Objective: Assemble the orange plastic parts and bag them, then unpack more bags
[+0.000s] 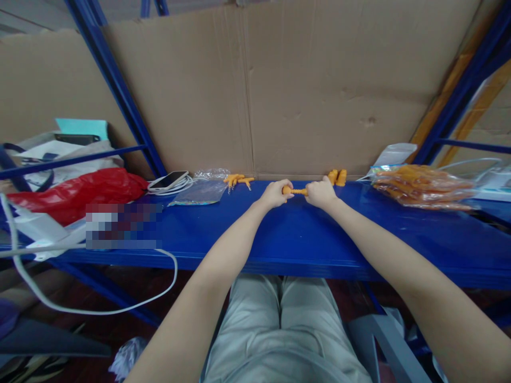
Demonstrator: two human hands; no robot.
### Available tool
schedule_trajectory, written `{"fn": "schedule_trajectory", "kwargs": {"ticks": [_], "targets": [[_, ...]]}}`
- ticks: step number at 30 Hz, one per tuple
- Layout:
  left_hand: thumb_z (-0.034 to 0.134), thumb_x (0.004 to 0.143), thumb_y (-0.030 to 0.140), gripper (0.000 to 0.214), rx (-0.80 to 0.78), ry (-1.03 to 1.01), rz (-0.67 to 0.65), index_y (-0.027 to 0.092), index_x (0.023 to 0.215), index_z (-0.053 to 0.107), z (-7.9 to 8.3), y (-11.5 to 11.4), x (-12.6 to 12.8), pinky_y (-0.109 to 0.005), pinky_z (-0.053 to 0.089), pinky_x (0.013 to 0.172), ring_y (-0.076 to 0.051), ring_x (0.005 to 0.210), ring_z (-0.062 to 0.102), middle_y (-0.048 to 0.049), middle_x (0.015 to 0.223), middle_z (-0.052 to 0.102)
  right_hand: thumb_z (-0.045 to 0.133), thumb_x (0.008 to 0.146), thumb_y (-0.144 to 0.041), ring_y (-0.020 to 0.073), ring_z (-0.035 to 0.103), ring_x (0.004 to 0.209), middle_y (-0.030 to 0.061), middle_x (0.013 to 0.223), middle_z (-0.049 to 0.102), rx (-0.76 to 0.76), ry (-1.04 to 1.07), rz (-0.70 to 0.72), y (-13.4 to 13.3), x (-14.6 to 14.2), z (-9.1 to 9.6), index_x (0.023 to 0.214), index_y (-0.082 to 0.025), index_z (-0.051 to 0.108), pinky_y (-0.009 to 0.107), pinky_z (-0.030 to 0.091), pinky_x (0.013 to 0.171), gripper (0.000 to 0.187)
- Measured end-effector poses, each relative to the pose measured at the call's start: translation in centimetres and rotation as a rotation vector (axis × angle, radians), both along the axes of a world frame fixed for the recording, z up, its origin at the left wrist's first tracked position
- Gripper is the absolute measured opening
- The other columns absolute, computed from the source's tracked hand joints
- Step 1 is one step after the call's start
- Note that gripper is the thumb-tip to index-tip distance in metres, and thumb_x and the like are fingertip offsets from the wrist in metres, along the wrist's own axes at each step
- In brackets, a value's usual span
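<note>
At the blue shelf (279, 234), gripping one orange part (297, 191) in left hand (274, 194) and right hand (321, 192), probably barely denting that bag (419, 186)

Phone (170, 180) l., bags (423, 186) r. — part (297, 191) betw.

Close head-worn view, forward and down, over blue shelf (303, 239)

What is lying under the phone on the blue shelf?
A coil of white cable lies under the phone, on the blue shelf. How far the coil runs beneath it is hidden.
</note>
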State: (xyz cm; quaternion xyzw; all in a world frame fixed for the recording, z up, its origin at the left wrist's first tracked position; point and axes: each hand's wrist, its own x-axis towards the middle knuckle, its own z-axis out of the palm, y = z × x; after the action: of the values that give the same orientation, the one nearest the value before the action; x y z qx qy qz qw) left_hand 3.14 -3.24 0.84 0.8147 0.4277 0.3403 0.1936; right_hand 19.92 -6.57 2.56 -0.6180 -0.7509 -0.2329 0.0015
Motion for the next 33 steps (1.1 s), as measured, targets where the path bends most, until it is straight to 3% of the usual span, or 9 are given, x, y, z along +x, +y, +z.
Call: {"fn": "schedule_trajectory", "kwargs": {"ticks": [24,33], "targets": [[0.069,0.078,0.014,0.019,0.235,0.161,0.027,0.019,0.096,0.067,0.42,-0.11,0.17,-0.025,0.044,0.077,-0.016,0.076,0.062,-0.0004,0.077,0.067,0.043,0.09,-0.026,0.0317,0.068,0.1,0.0217,0.1,0.072,-0.038,0.029,-0.028,0.2,0.47,0.15,0.109,-0.008,0.072,0.039,0.041,0.09,0.039],[0.064,0.081,0.017,0.028,0.27,0.167,0.03,0.017,0.109,0.067,0.02,-0.02,-0.26,-0.033,0.048,0.09,-0.021,0.095,0.065,-0.009,0.106,0.071,0.044,0.091,-0.033,0.0323,0.068,0.1,0.0188,0.103,0.072,-0.027,0.094,-0.029,0.31,0.46,-0.39,0.112,-0.013,0.07,0.036,0.046,0.083,0.039]]}}
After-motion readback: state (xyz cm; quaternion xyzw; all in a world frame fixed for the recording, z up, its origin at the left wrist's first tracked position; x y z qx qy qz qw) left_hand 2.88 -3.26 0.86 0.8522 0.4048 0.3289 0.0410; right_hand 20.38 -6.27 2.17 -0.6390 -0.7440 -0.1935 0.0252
